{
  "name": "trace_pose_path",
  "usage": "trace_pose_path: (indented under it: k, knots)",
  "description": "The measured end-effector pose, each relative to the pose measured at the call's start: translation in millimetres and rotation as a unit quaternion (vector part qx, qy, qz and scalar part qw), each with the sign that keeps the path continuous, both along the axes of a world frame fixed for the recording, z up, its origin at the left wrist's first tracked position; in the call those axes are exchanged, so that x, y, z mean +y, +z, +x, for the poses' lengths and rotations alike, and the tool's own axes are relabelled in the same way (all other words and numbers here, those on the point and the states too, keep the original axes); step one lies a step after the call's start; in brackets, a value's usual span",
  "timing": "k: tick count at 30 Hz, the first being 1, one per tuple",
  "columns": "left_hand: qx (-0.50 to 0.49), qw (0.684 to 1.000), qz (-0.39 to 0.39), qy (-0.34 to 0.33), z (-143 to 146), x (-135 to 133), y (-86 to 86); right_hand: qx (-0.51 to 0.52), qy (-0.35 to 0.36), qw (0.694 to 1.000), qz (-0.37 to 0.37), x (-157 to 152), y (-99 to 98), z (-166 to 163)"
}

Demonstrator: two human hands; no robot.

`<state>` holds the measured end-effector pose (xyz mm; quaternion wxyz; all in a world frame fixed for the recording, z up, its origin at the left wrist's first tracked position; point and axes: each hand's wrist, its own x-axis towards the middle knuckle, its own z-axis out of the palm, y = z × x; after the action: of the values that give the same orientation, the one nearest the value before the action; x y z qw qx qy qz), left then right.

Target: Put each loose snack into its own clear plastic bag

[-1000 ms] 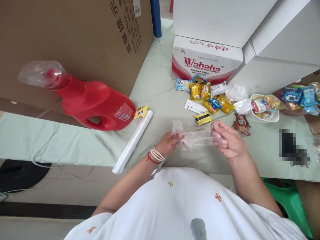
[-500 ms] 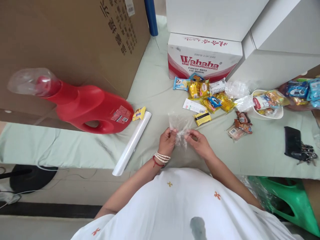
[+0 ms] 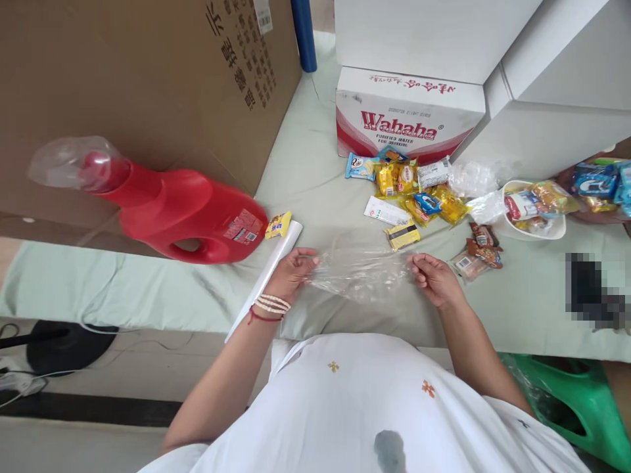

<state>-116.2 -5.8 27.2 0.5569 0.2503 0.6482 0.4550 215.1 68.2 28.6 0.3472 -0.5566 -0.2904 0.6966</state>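
Note:
A clear plastic bag (image 3: 362, 270) is stretched flat between my two hands, just above the pale green cloth (image 3: 315, 190). My left hand (image 3: 293, 269) pinches its left edge; beaded bracelets sit on that wrist. My right hand (image 3: 434, 279) pinches the right edge. A white roll (image 3: 283, 246) lies under my left hand, running toward the table's front edge. Just beyond the bag lies a pile of small snack packets (image 3: 411, 197), mostly yellow and blue.
A red detergent jug (image 3: 167, 210) lies on its side at the left, against a big cardboard box (image 3: 148, 85). A Wahaha carton (image 3: 409, 121) and white boxes (image 3: 542, 66) stand behind. A white bowl (image 3: 535, 226) of snacks sits right; a green stool (image 3: 566, 401) is below.
My hands were close together on the crumpled bag half a second ago. They have pulled apart sideways, and the bag is now spread wide between them.

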Motion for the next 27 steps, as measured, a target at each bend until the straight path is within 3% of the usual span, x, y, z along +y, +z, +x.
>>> trace_pose_path:
  k: [2, 4, 6, 8, 13, 15, 18, 21, 23, 25, 27]
  knots:
    - [0.213, 0.971, 0.07, 0.079, 11.0, -3.6, 1.4, -0.003, 0.009, 1.0, -0.007, -3.7, -0.4, 3.2]
    - [0.378, 0.904, 0.162, 0.115, 31.8, -9.6, 4.0, -0.014, 0.013, 1.0, -0.007, -7.1, 0.2, 1.5]
    - [0.437, 0.861, 0.248, 0.076, 54.9, -15.4, 3.8, -0.028, 0.019, 0.999, -0.007, -10.2, 1.5, -2.5]
    - [0.439, 0.852, 0.284, 0.033, 71.9, -18.6, -2.4, -0.038, 0.01, 0.999, -0.005, -12.9, 2.4, -4.9]
    - [0.437, 0.885, 0.14, 0.081, 74.6, -20.1, -34.0, -0.053, -0.067, 0.996, -0.004, -24.2, -3.9, 8.1]
    - [0.434, 0.891, 0.117, 0.064, 72.2, -21.3, -40.2, -0.058, -0.072, 0.996, -0.008, -32.6, -8.3, 15.8]
    - [0.344, 0.925, 0.158, 0.031, 75.0, -19.3, -34.3, -0.076, -0.052, 0.996, -0.008, -45.5, -11.5, 22.9]
    - [0.111, 0.981, 0.158, 0.027, 75.2, -9.3, -18.8, -0.12, -0.039, 0.992, 0.014, -53.0, -10.5, 27.2]
    - [-0.029, 0.994, 0.109, 0.004, 67.2, -0.7, -11.6, -0.145, -0.024, 0.989, 0.034, -54.6, -10.1, 31.9]
    - [-0.063, 0.995, 0.064, -0.034, 52.7, 5.5, -10.8, -0.178, 0.007, 0.983, 0.054, -54.7, -10.8, 39.8]
    - [0.018, 0.996, 0.037, -0.074, 35.7, 6.0, -14.9, -0.226, 0.077, 0.968, 0.073, -52.9, -10.4, 51.4]
